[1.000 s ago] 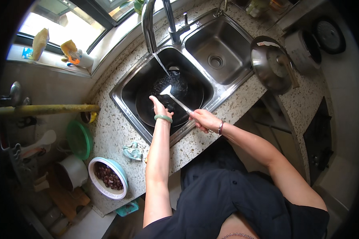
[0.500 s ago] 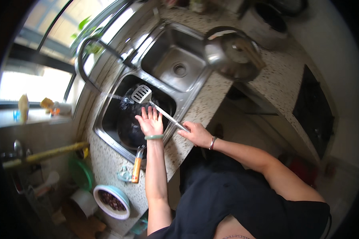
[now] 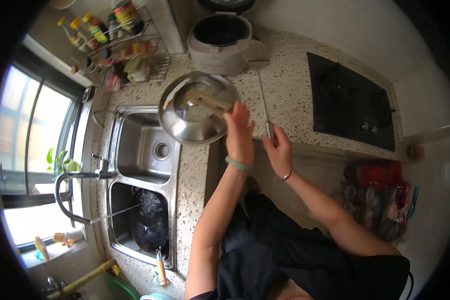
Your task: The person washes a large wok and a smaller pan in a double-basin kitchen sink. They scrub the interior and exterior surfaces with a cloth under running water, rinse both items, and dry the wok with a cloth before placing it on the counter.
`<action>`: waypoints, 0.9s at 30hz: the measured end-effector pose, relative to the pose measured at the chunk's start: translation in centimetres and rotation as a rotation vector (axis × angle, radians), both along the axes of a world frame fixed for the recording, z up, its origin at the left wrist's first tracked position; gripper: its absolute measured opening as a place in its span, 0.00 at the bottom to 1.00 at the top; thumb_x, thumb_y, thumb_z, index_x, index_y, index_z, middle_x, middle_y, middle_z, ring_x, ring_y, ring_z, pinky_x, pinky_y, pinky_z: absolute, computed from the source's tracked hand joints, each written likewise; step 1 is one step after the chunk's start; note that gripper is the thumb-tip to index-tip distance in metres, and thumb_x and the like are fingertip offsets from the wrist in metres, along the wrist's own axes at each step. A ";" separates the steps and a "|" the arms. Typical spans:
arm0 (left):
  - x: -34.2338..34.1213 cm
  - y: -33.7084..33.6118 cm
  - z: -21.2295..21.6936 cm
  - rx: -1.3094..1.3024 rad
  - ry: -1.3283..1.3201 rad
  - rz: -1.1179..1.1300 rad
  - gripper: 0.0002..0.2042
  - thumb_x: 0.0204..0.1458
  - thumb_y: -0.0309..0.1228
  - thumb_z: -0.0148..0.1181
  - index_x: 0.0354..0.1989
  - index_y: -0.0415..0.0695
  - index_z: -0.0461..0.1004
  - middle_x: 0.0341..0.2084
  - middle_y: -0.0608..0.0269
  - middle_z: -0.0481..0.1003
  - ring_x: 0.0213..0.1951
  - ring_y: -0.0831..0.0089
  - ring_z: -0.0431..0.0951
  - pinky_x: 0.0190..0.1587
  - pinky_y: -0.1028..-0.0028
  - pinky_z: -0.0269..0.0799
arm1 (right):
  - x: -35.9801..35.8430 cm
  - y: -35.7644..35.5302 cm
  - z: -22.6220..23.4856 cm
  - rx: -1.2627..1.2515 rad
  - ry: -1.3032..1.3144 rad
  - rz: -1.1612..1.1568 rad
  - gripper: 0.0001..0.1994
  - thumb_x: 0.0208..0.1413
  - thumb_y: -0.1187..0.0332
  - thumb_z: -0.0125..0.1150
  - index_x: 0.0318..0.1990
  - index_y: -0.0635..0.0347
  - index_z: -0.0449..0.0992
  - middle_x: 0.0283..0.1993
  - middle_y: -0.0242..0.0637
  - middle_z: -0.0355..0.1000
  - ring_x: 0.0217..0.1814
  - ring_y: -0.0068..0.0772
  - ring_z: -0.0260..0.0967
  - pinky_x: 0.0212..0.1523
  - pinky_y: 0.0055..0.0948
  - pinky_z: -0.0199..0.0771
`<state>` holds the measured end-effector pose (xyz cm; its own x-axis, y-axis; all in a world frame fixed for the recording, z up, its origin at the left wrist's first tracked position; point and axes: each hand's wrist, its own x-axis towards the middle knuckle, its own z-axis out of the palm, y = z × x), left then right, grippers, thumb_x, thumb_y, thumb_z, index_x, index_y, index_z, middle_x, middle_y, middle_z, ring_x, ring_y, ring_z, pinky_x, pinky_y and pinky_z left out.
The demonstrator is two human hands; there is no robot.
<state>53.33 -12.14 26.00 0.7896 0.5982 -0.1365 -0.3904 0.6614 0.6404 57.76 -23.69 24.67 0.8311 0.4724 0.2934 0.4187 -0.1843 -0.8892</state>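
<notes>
My right hand [image 3: 279, 151] grips the handle end of a slotted metal spatula [image 3: 263, 97]. The blade, slightly blurred, points away over the counter, close beside the rice cooker [image 3: 212, 55]. My left hand [image 3: 240, 137] is raised with its fingers stretched out and holds nothing. It is nearest to a round steel and glass lid [image 3: 177, 125], which has a flat wooden piece [image 3: 210, 102] across its top. In the lower sink basin [image 3: 116, 220], a dark pan [image 3: 152, 235] with an orange-ended handle [image 3: 160, 270] lies under water running from the tap [image 3: 60, 192].
An upper steel basin [image 3: 135, 150] adjoins the lower one. A black hob [image 3: 350, 100] is set into the speckled counter [image 3: 287, 75] at right. Bottles and jars fill a wire rack [image 3: 157, 60] at the far left. Packed bags [image 3: 380, 175] stand below the counter.
My view has swung right. The spatula has moved from above the running water and pan to over the counter, still in my right hand. My left hand has left the sink.
</notes>
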 end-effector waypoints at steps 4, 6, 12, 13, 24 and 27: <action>8.9 -3.1 -3.4 0.002 0.124 -0.186 0.40 0.58 0.63 0.31 0.70 0.44 0.41 0.71 0.56 0.39 0.71 0.61 0.36 0.70 0.59 0.37 | 10.0 -1.6 -5.2 -0.288 -0.086 -0.216 0.14 0.55 0.69 0.60 0.47 0.64 0.72 0.33 0.38 0.64 0.32 0.33 0.66 0.31 0.31 0.66; 12.2 -4.2 -5.1 -0.062 0.142 -0.242 0.40 0.58 0.63 0.32 0.71 0.45 0.40 0.71 0.57 0.38 0.72 0.62 0.34 0.70 0.59 0.36 | 14.0 -2.2 -8.4 -0.414 -0.198 -0.314 0.12 0.56 0.66 0.59 0.44 0.63 0.73 0.30 0.36 0.62 0.30 0.32 0.65 0.30 0.30 0.65; 16.7 -5.5 -8.0 -0.112 0.211 -0.267 0.42 0.57 0.64 0.34 0.71 0.45 0.40 0.71 0.57 0.38 0.72 0.63 0.34 0.70 0.61 0.33 | 18.9 -1.5 -10.0 -0.630 0.113 -0.385 0.14 0.58 0.57 0.53 0.44 0.56 0.72 0.43 0.42 0.65 0.45 0.45 0.68 0.41 0.43 0.70; 17.2 -5.5 -8.3 -0.110 0.228 -0.269 0.42 0.56 0.64 0.35 0.71 0.45 0.40 0.71 0.57 0.37 0.72 0.63 0.34 0.70 0.61 0.33 | 19.4 -1.3 -10.3 -0.663 0.150 -0.397 0.15 0.58 0.56 0.52 0.44 0.56 0.72 0.43 0.42 0.65 0.45 0.45 0.68 0.41 0.43 0.70; 18.7 -4.9 -9.5 -0.107 0.223 -0.260 0.42 0.57 0.63 0.33 0.71 0.44 0.38 0.71 0.55 0.38 0.72 0.62 0.35 0.70 0.59 0.35 | 22.3 -2.1 -13.3 -0.904 -0.115 -0.427 0.24 0.59 0.54 0.54 0.59 0.55 0.65 0.49 0.44 0.65 0.50 0.48 0.67 0.46 0.45 0.71; 17.1 -4.6 -8.8 -0.071 0.199 -0.248 0.42 0.57 0.63 0.33 0.71 0.44 0.38 0.70 0.53 0.38 0.71 0.59 0.35 0.70 0.56 0.38 | 22.0 -2.3 -12.8 -0.858 -0.171 -0.392 0.24 0.58 0.56 0.54 0.58 0.58 0.66 0.46 0.48 0.65 0.49 0.49 0.66 0.47 0.43 0.68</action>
